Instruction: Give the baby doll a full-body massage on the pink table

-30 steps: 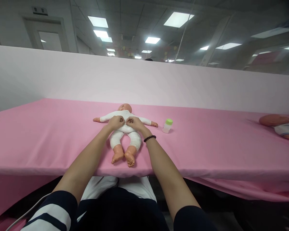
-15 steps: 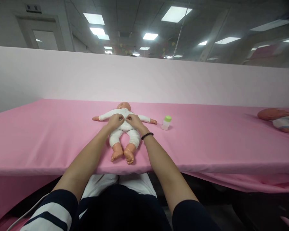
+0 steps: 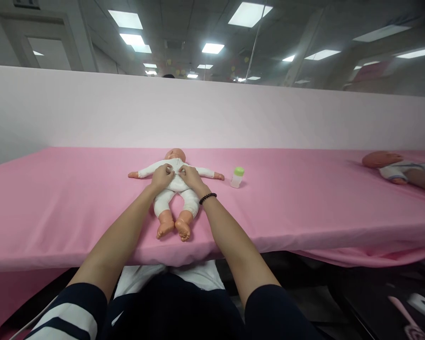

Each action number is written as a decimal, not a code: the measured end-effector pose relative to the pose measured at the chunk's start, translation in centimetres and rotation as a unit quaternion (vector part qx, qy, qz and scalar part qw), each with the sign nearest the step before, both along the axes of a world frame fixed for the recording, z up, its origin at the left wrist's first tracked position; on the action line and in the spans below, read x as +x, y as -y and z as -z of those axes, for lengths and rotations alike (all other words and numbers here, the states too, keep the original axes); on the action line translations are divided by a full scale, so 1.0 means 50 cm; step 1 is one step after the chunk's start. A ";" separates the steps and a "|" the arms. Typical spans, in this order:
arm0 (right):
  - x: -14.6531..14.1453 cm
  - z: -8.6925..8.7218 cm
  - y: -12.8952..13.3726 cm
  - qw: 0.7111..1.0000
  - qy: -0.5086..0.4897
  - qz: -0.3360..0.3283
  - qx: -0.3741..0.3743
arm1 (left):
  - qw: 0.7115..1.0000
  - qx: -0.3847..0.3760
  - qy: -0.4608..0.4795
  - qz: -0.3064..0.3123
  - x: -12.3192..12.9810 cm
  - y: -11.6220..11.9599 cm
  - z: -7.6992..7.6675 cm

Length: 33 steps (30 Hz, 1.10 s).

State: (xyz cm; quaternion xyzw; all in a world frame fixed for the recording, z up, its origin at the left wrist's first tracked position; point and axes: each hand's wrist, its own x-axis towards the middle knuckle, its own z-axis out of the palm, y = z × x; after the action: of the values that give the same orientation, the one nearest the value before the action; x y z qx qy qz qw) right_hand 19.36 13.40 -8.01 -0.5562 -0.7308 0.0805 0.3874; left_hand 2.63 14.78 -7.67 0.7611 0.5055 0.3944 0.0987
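A baby doll [image 3: 175, 154] in a white bodysuit [image 3: 179, 185] lies on its back with arms spread, its bare feet towards me. Over the left side of its chest, my left hand [image 3: 163, 176] has its fingers curled in a pinch at the suit's front. My right hand [image 3: 191, 177], a dark beaded bracelet on its wrist, pinches the cloth on the other side. A small gap separates the fingertips. What exactly lies between them is too small to make out. Beside the doll's arm stands a small clear bottle with a green cap [image 3: 237, 177].
Pink cloth [image 3: 286, 203] covers the table, with a low white wall [image 3: 212, 113] behind it. Another doll [image 3: 378, 160] lies at the far right. Below right, a pink-handled object [image 3: 403, 311] rests on a dark surface.
My fingertips, close together at the middle of the doll's chest before, have moved slightly apart. The view has shifted a little to the right.
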 end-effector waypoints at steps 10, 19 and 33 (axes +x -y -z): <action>-0.014 -0.010 0.001 0.999 0.040 0.021 0.018 | 0.999 -0.017 -0.043 -0.022 0.007 0.003 -0.012; -0.009 -0.009 0.010 0.997 0.048 0.050 0.023 | 0.997 -0.035 -0.035 -0.053 0.005 0.018 -0.017; -0.007 -0.009 0.003 0.997 0.056 0.050 0.020 | 0.992 -0.057 -0.097 -0.060 -0.003 -0.004 -0.037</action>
State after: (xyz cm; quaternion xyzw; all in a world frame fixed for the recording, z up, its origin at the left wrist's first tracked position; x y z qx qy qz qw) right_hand 19.03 13.24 -7.56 -0.5879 -0.7238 0.0147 0.3608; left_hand 2.46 14.99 -5.79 0.7575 0.5788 0.2943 0.0681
